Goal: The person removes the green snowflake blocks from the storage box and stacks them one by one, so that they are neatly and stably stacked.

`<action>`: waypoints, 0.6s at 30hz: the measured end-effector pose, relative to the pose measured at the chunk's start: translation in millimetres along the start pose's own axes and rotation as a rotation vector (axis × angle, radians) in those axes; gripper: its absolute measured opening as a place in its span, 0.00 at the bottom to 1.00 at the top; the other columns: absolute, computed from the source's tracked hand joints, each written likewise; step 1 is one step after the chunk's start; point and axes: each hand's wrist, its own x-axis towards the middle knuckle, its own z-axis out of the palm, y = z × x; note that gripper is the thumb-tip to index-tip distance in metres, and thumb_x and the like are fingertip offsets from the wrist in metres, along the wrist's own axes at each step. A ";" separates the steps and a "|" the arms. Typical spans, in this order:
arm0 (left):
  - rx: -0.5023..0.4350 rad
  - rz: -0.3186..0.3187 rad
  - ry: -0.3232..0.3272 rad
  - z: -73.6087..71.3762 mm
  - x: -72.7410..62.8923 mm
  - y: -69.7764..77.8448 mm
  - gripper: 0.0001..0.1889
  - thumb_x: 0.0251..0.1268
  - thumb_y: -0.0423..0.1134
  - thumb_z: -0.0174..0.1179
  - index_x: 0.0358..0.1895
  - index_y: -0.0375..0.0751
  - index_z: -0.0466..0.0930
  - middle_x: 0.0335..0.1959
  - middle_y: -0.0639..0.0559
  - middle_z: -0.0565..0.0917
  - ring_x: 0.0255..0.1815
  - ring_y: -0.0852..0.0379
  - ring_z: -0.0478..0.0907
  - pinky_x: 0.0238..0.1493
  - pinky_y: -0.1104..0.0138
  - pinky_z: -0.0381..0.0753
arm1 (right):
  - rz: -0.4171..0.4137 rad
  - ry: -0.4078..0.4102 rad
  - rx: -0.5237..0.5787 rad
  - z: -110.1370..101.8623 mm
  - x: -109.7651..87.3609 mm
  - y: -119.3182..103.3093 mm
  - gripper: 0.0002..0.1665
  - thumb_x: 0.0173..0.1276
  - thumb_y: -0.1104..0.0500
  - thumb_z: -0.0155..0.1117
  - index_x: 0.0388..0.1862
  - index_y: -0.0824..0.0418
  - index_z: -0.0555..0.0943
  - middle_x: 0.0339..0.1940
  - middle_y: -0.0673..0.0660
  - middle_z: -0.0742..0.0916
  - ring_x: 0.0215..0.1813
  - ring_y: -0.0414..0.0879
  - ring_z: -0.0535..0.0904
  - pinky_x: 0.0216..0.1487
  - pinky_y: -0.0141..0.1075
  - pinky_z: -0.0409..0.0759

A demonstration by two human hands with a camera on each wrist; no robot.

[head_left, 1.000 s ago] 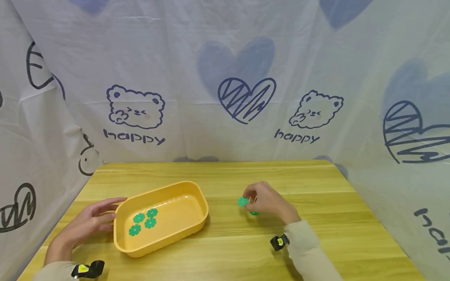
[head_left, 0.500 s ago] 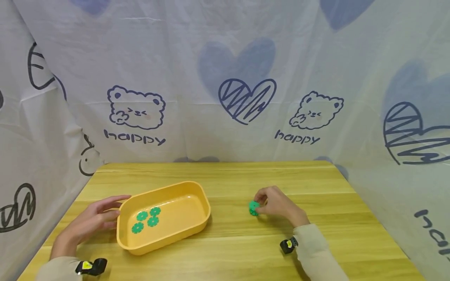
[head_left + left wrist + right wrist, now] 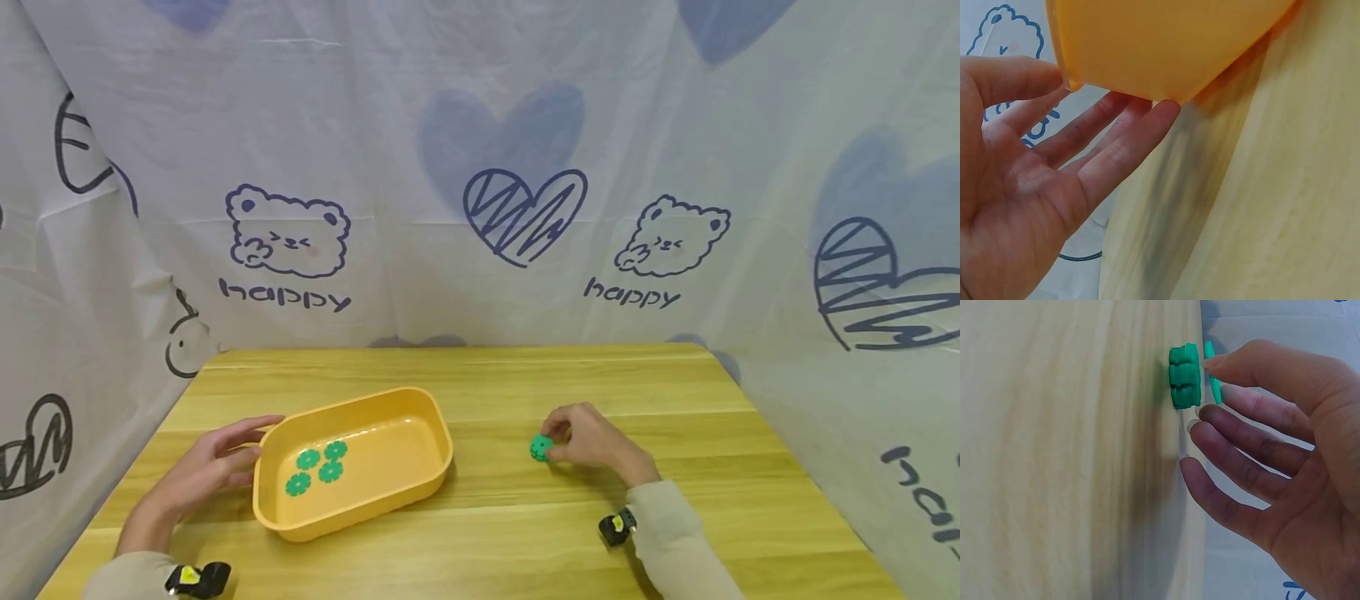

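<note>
My right hand (image 3: 596, 437) pinches a thin green snowflake building disc (image 3: 1212, 372) between thumb and finger, its other fingers spread below. Right beside that disc, in the right wrist view, sits a short stack of green discs (image 3: 1185, 375), standing on the table. The head view shows the held disc overlapping this stack. At the left, fingers of my left hand (image 3: 202, 471) touch the end wall of a yellow plastic tray (image 3: 352, 518). From the left wrist, the fingers look extended and spread against the tray's wall and rim. Several loose green discs (image 3: 308, 459) lie flat inside the tray's left half.
The wooden table (image 3: 510, 550) carries the tray left of centre and the stack right of centre. A white cloth (image 3: 480, 125) printed with hearts and bears hangs behind the table and along its sides. Each wrist wears a small black camera (image 3: 617, 527).
My right hand has moved a little right and toward me, bringing the held disc from left of the stack to over it. The tray and left hand have shifted slightly right.
</note>
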 end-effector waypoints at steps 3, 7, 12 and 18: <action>0.002 -0.003 0.006 0.6 0.1 -0.6 0.29 0.80 0.39 0.54 0.78 0.33 0.61 0.68 0.27 0.73 0.53 0.72 0.81 0.49 0.59 0.91 | 0.000 -0.003 0.006 0.3 0.4 1.0 0.12 0.60 0.60 0.79 0.41 0.62 0.88 0.38 0.53 0.90 0.41 0.42 0.85 0.46 0.34 0.88; 0.003 -0.005 0.008 1.1 0.3 -0.8 0.29 0.80 0.39 0.54 0.78 0.33 0.61 0.69 0.26 0.72 0.53 0.73 0.81 0.50 0.58 0.91 | -0.002 -0.010 0.009 0.9 0.9 2.3 0.12 0.60 0.61 0.79 0.42 0.62 0.88 0.38 0.54 0.90 0.41 0.43 0.86 0.46 0.34 0.88; 0.006 -0.002 0.006 1.2 0.7 -1.2 0.29 0.80 0.39 0.54 0.78 0.33 0.61 0.68 0.28 0.73 0.53 0.73 0.81 0.49 0.58 0.91 | 0.008 -0.016 0.011 1.4 1.3 2.7 0.12 0.60 0.61 0.79 0.41 0.61 0.88 0.38 0.53 0.90 0.42 0.43 0.86 0.46 0.35 0.88; -0.005 0.005 -0.001 0.0 0.3 -1.4 0.29 0.80 0.39 0.54 0.78 0.32 0.61 0.65 0.34 0.77 0.52 0.71 0.82 0.49 0.60 0.91 | 0.002 -0.021 0.015 2.1 1.1 3.1 0.11 0.60 0.62 0.79 0.41 0.61 0.88 0.38 0.53 0.90 0.41 0.43 0.86 0.46 0.34 0.88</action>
